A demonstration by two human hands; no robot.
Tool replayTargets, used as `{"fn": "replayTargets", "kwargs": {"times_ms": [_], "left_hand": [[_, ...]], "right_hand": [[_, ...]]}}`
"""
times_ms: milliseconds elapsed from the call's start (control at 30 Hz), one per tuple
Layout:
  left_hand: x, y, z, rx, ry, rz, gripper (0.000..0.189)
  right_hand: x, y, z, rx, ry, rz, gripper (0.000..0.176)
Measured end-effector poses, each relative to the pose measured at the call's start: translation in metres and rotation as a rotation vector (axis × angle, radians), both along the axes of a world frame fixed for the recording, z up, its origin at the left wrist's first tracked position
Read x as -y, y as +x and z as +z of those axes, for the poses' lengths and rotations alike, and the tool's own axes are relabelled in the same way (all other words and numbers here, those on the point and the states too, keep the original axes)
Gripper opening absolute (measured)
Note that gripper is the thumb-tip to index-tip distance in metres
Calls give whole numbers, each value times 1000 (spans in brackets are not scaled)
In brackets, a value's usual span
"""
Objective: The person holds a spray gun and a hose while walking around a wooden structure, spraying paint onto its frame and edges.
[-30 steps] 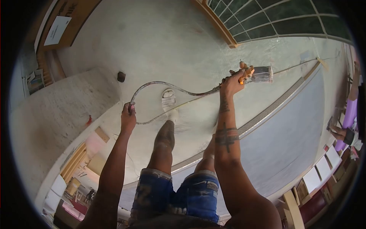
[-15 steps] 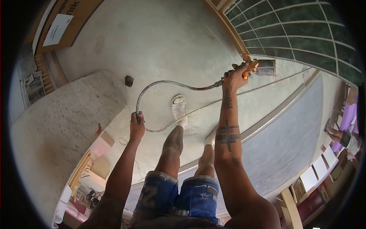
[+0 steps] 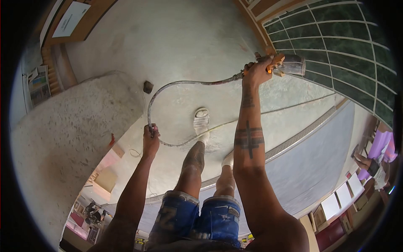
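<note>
Right hand [image 3: 257, 72] is up in the upper right of the frame, fingers wrapped around the orange tool [image 3: 276, 63]; clear canister [image 3: 296, 65] sits on the tool's far end. Tool's long axis runs roughly sideways, from the right hand out toward the right edge, canister end outermost. Canister overlaps the green tiled surface [image 3: 348, 38] in view; can't tell if they touch.

Left hand [image 3: 151, 136], left of center and lower, is closed on the hose [image 3: 180, 82]. Hose arcs up from it, then across to the right hand at the tool's rear. Right hand has the tool; left hand is well apart, to the lower left of it. Thin line [image 3: 294, 106] goes from near the left hand, behind the right forearm, to the right side; can't tell if it's the same hose.

Edges: wooden trim [image 3: 257, 27] just above the tool, tiles to its right, perforated strip [image 3: 302, 131] slanting below along the grey panel [image 3: 310, 155]. Speckled slab [image 3: 75, 122] fills the left side. Open room is mostly the pale floor [image 3: 189, 46], upper center, above the hose arc. Dark lump [image 3: 147, 87] just beside the arc; sandaled foot [image 3: 201, 119] below it, between the hands.
</note>
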State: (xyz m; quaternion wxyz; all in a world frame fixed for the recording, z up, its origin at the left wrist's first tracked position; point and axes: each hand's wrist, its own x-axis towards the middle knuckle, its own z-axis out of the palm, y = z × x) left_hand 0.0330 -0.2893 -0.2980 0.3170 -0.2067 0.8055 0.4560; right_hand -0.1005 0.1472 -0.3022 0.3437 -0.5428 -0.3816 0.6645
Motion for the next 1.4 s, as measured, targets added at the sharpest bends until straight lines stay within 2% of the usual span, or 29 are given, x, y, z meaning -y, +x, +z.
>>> {"fn": "replayTargets", "kwargs": {"times_ms": [233,433,633,733,767,833,933,1033,1067,1167,1300,1333,1400], "left_hand": [[-11,5,-1,26,14,51,15],[-16,3,2,29,-14,27,16],[-18,3,4,32,-50,-41,19],[-22,1,10,58,-91,-88,22],[-25,-1,14,66,-99,-106,23],[-29,0,15,72,-121,-145,24],[-28,5,11,42,-169,-197,26],[-27,11,8,-10,-196,-225,27],[-28,13,7,-17,-198,-225,27],[-30,15,13,-41,-249,-267,29],[-28,18,21,-80,-335,-273,29],[-28,19,21,-73,-329,-255,28],[-32,27,24,-127,-273,-380,27]], "right_hand": [[-4,-21,-4,23,44,33,45],[-8,-15,-24,133,68,-27,44],[-8,49,-27,230,93,-118,51],[-9,87,-11,296,46,-179,56],[-13,104,-14,317,5,-169,43],[-19,135,-17,335,114,-165,44],[-14,160,13,316,95,-146,46],[-14,178,18,331,85,-195,47],[-12,183,18,338,244,-178,47],[-9,201,13,373,92,-194,46],[9,209,28,356,107,114,41],[9,206,21,366,290,198,38],[5,198,18,331,712,360,29]]}}
